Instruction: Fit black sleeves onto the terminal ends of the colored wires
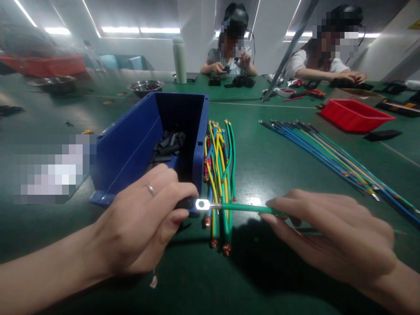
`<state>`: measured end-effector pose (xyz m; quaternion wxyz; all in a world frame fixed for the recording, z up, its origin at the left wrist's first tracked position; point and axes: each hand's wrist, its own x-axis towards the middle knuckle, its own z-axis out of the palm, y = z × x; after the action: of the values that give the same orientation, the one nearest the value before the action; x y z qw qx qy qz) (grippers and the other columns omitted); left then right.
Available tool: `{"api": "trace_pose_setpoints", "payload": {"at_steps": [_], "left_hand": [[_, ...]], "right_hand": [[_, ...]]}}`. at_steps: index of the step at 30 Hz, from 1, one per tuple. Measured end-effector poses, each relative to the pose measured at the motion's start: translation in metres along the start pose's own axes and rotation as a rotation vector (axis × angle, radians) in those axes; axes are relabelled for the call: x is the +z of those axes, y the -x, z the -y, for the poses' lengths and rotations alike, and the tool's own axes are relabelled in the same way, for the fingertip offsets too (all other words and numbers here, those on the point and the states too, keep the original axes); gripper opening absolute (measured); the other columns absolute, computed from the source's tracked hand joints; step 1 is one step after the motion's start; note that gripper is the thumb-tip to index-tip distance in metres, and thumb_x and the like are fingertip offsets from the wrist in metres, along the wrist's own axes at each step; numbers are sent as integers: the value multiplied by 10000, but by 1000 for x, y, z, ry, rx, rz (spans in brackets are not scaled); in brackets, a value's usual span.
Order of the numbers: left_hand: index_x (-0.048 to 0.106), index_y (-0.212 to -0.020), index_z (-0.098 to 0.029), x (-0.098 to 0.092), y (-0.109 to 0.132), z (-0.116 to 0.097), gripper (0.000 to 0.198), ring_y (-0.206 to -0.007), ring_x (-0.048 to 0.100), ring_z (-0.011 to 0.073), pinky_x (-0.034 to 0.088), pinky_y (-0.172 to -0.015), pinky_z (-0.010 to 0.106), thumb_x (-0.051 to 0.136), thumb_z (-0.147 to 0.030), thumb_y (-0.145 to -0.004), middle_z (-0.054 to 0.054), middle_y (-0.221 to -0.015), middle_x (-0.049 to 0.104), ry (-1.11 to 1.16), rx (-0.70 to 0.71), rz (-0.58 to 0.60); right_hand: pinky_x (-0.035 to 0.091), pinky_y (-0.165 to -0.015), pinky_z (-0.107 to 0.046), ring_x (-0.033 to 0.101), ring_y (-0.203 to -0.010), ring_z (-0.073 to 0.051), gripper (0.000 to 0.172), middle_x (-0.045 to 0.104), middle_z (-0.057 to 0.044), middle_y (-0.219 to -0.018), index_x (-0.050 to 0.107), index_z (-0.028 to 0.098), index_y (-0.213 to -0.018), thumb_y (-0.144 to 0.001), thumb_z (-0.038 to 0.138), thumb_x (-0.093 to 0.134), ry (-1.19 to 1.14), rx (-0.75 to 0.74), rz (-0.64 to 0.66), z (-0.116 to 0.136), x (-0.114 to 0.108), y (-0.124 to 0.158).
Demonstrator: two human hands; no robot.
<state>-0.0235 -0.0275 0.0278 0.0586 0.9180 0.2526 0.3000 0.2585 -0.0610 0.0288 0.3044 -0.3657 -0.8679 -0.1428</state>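
Observation:
My right hand [334,238] pinches a green wire [246,208] held level, with a silver ring terminal [202,204] at its left end. My left hand [141,223], wearing a ring, grips a short black sleeve [184,203] that looks like heat-shrink tubing. The sleeve is right at the terminal's tip; I cannot tell whether they touch. Behind my left hand, a blue bin [123,142] holds several black sleeve pieces [169,146]. Beneath the green wire lies a bundle of yellow, green, blue and red wires [216,170], some showing bare copper ends.
Another group of wires [328,153], many with black ends, lies on the green table [262,170] at right. Beyond it stands a red tray [357,114]. A metal bowl [146,87] and a pale green bottle [179,60] are farther back. Two people work across the table.

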Motion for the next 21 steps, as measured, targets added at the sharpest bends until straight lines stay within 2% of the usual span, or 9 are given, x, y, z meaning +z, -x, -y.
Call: {"api": "trace_pose_setpoints", "payload": {"at_steps": [2,9,15,18,21], "left_hand": [[529,-1110,-177,1,0,-2,324,-772,505,226,399,-696,390,222,-271,-1067,67,-870,525,5,-9,5],[520,-1231,-199,4,2,1,264,-812,541,202,459,-742,347,338,-307,-1074,55,-925,565,21,-14,-32],[554,-1255,-235,2,4,3,263,-764,582,201,518,-720,333,428,-284,-1030,52,-931,609,29,-99,-40],[548,-1270,-194,2,1,1,264,-781,582,191,509,-745,316,435,-262,-1041,57,-916,598,29,-29,-8],[580,-1240,-147,3,-3,-1,252,-754,555,176,472,-687,295,443,-244,-1051,47,-838,581,-6,65,32]], "right_hand": [[341,-436,-235,476,-416,-78,203,566,36,-530,605,189,-818,-991,231,507,-3,-2,4,0,0,0],[345,-441,-251,491,-423,-89,205,580,28,-540,606,197,-818,-991,224,500,10,1,14,0,-2,2],[344,-442,-244,499,-430,-83,173,582,33,-547,612,197,-822,-975,233,537,8,25,1,-2,-1,2],[341,-446,-238,481,-432,-79,185,568,29,-540,617,180,-810,-973,221,539,6,-7,-5,-1,-1,0],[325,-451,-243,446,-435,-76,203,538,33,-528,622,169,-784,-970,203,548,4,-51,-4,0,-2,-1]]}}
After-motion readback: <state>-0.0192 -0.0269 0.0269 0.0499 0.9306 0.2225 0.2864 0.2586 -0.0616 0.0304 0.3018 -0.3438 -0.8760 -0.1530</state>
